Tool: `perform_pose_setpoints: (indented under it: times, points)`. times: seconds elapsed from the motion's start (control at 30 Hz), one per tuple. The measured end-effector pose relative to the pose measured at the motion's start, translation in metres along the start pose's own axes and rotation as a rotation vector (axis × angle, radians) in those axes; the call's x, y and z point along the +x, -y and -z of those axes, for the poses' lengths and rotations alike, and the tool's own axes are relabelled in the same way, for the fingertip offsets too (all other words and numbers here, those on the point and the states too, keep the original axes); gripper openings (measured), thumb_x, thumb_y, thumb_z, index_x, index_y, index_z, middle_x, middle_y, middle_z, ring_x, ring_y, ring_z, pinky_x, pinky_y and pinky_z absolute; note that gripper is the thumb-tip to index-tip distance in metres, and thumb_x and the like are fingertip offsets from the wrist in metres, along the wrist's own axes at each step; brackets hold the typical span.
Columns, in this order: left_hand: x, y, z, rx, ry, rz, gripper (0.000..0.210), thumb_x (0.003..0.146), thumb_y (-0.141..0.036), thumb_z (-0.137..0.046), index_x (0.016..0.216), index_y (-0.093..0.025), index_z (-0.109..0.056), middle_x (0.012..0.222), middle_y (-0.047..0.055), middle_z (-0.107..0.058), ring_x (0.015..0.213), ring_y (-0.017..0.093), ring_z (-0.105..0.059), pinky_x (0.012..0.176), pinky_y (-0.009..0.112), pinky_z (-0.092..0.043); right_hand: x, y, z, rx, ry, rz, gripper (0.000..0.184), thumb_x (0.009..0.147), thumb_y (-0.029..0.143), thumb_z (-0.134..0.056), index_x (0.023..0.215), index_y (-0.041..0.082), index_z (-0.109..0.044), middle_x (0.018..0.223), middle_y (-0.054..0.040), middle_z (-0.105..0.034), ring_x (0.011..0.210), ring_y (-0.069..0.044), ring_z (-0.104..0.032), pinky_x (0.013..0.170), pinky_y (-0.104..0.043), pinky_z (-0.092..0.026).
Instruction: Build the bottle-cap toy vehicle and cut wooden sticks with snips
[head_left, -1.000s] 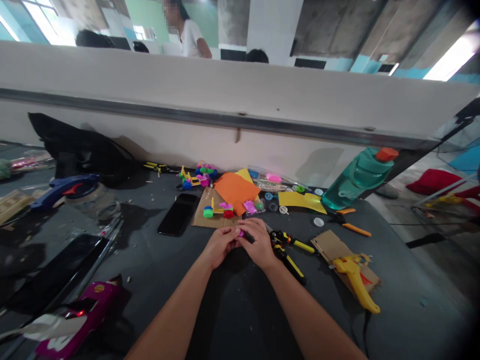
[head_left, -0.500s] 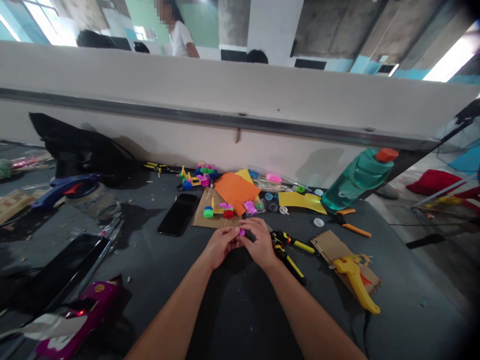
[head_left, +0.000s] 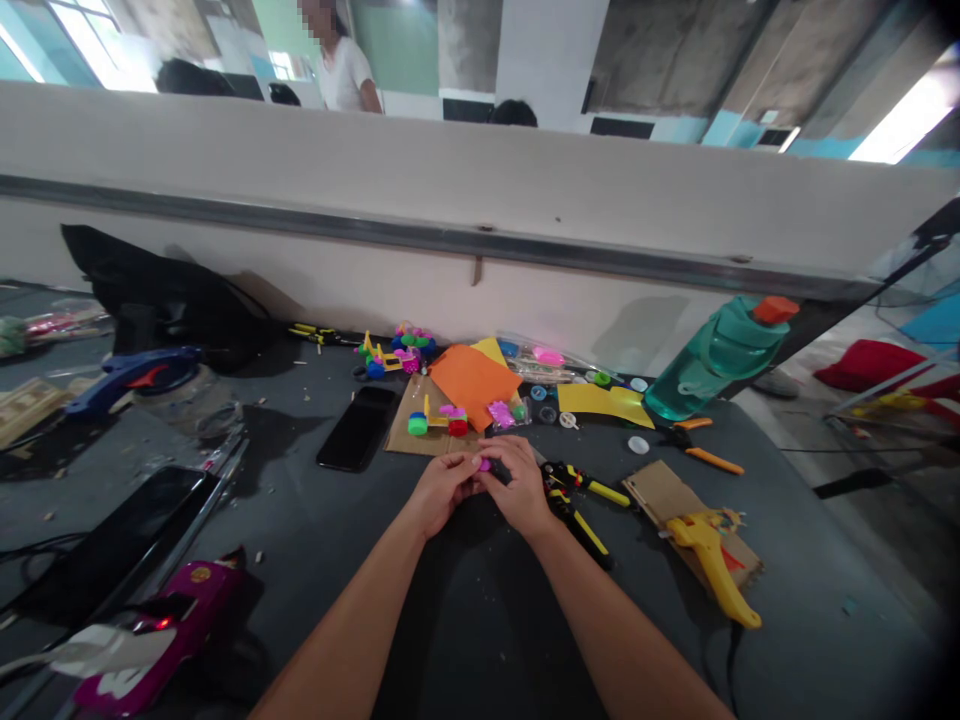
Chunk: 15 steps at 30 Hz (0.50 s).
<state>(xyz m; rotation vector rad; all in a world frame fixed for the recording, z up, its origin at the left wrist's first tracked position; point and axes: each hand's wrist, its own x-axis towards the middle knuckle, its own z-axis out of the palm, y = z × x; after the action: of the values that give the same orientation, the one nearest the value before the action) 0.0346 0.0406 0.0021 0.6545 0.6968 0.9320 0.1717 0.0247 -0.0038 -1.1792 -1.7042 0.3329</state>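
- The orange sheet [head_left: 476,380] lies partly over a brown cardboard piece [head_left: 401,440].
- On the near side of the orange sheet, the left hand [head_left: 437,490] pinches a small purple piece [head_left: 484,464], thumb and forefinger drawn together.
- The right hand [head_left: 516,488] meets it there, fingers curled over and thumb tucked in, closed about the same piece; the fingers cover much of it.
- A little toy with green and red wheels [head_left: 436,421] stands just off the orange sheet's near left edge, on the cardboard.
- Left of the orange sheet lies a black phone [head_left: 359,428].
- Right of the orange sheet is a yellow strip [head_left: 604,403]; well beyond it, a green bottle [head_left: 716,360].
- Black-and-yellow pliers [head_left: 568,478] rest to the orange sheet's near right.
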Motion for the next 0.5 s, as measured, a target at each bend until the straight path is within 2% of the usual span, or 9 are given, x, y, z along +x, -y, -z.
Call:
perform_pose_setpoints:
  times: [0.17, 0.33, 0.5]
  points:
    - [-0.0001, -0.0004, -0.0007, 0.012, -0.056, -0.019, 0.021, 0.063, -0.027, -0.076, 0.072, -0.010, -0.067, 0.067, 0.003, -0.064, 0.061, 0.009, -0.057, 0.062, 0.020, -0.047, 0.0000, 0.0007, 0.0013, -0.019, 0.012, 0.027, 0.019, 0.076, 0.024, -0.061, 0.095, 0.026, -0.064, 0.101, -0.0031, -0.066, 0.100, -0.020, -0.055, 0.090, -0.040, -0.042]
    - [0.0003, -0.0007, -0.0008, -0.020, -0.018, -0.011, 0.023, 0.066, -0.028, -0.074, 0.077, -0.009, -0.068, 0.071, 0.005, -0.065, 0.064, 0.011, -0.059, 0.068, 0.025, -0.050, 0.0003, 0.0000, 0.0013, 0.001, -0.005, -0.005, 0.015, 0.077, 0.024, -0.061, 0.091, 0.026, -0.065, 0.100, -0.0033, -0.067, 0.099, -0.021, -0.055, 0.090, -0.041, -0.041]
    - [0.0004, -0.0002, -0.0003, -0.006, -0.035, -0.007, 0.020, 0.064, -0.026, -0.075, 0.070, -0.010, -0.066, 0.066, 0.002, -0.063, 0.060, 0.009, -0.057, 0.063, 0.021, -0.048, 0.0001, -0.0001, 0.0003, 0.006, -0.005, -0.004, 0.017, 0.074, 0.025, -0.065, 0.091, 0.026, -0.064, 0.100, -0.0034, -0.067, 0.099, -0.021, -0.054, 0.089, -0.041, -0.042]
